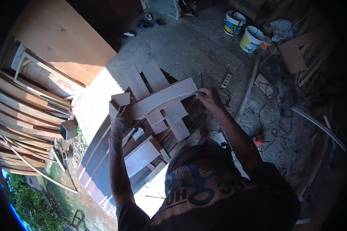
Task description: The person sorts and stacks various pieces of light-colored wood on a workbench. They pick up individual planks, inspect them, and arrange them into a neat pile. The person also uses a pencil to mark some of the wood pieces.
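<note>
A pale wooden board [164, 96] with a concave curved lower edge lies slantwise before me, over several crossing planks. My left hand [123, 117] grips its left end, with the fingers partly hidden. At the right end, my right hand [208, 97] pinches the board's corner with bent fingers. A thin, light curved edge [173, 100] runs along the board's lower side between the hands. Just beyond the right fingers stands a slim green stick [201, 79], perhaps a pencil; whether the hand holds it I cannot tell. Short planks [176, 127] stick out below the board.
A white-faced board [141, 157] lies nearer me on a dark panel [95, 161]. On the concrete floor at right are a power strip [226, 80], loose cables [277, 131] and a red power tool [259, 140]. Buckets [251, 39] stand farther back. Curved timbers [23, 115] are stacked at left.
</note>
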`<state>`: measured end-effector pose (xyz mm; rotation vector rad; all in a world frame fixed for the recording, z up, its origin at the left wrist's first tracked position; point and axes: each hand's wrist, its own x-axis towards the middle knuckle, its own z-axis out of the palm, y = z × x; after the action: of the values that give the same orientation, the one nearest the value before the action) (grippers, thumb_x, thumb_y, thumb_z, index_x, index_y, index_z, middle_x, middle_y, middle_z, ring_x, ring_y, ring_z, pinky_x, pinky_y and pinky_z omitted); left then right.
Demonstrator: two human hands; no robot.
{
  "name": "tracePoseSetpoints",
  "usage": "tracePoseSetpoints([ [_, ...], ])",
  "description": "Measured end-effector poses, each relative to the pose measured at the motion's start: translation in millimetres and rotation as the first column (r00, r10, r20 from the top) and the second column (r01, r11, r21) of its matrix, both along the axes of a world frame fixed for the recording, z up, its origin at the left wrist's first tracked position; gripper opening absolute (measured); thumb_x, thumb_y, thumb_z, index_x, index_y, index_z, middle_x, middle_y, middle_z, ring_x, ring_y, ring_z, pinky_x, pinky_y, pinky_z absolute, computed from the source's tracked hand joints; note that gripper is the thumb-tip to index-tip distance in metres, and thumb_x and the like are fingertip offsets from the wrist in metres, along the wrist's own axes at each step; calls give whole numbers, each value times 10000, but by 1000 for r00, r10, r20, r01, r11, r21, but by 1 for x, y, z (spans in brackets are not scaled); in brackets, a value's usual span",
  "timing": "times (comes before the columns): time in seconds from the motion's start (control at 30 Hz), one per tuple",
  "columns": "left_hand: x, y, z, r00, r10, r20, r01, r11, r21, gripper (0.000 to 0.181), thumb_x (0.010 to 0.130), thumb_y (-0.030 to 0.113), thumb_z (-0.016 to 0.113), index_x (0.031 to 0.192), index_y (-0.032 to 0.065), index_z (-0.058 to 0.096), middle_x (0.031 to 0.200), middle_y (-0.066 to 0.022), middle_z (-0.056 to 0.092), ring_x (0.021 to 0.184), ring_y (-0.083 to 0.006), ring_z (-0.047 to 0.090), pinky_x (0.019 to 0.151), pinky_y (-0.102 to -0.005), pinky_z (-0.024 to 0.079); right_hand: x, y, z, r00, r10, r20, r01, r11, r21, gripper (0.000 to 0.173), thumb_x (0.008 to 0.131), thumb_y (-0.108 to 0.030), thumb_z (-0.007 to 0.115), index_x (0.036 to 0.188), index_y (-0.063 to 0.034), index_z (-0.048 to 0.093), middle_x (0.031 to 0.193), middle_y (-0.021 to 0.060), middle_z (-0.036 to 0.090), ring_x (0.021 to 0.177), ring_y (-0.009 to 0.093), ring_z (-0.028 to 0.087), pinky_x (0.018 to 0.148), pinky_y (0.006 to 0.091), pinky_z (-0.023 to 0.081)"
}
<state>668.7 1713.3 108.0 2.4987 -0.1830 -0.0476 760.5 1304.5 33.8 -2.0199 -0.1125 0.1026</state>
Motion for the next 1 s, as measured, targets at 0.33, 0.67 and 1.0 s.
tracePoseSetpoints([
  [0.33,4,-2,5,1000,-19,-22,21,998,66,683,736,115,832,1353,95,538,1326,-174,542,1241,-382,569,1031,-442,517,0,-1,11,996,14,87,-4,993,-114,223,926,-219,734,1018,-17,758,823,180,727,747,273,735,670,379,544],
  [0.67,3,1,7,999,-36,-39,37,999,27,738,737,75,812,1415,80,520,1371,-171,536,1256,-380,578,1020,-431,534,-11,5,9,994,-32,100,42,995,-94,183,921,-158,744,1039,-20,756,893,175,750,792,238,733,714,349,545],
  [1.0,3,3,-1,999,-35,22,34,999,32,683,730,87,812,1370,88,576,1303,-169,580,1211,-355,598,1005,-430,522,-9,7,13,983,-1,186,19,995,-98,133,930,-128,697,940,4,708,763,184,657,684,330,659,649,396,505],
])
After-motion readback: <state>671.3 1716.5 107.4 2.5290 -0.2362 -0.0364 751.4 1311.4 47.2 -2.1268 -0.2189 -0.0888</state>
